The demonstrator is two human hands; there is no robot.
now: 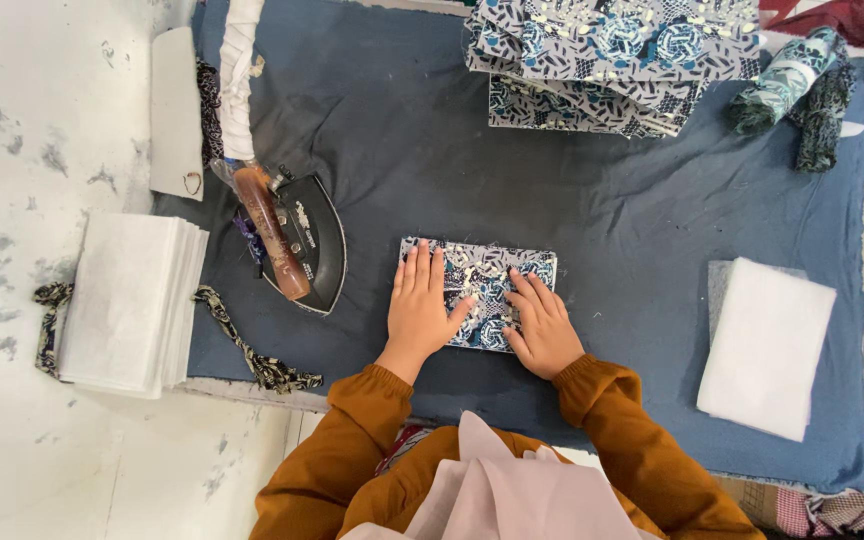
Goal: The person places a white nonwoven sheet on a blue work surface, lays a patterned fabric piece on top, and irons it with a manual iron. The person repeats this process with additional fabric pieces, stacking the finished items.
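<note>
A small rectangular piece of blue, black and white patterned fabric (484,272) lies on the dark blue padded work surface (612,230). My left hand (422,310) rests flat on its left half, fingers together and pointing away from me. My right hand (542,325) lies flat on its right half, fingers angled up and left. Both palms press on the cloth; neither hand grasps anything. Both arms wear rust-orange sleeves.
A black iron with a brown handle (297,240) rests left of the fabric. A stack of matching patterned pieces (612,60) sits at the far edge. White sheets lie stacked at left (127,300) and right (767,345). Rolled cloth (802,90) lies far right.
</note>
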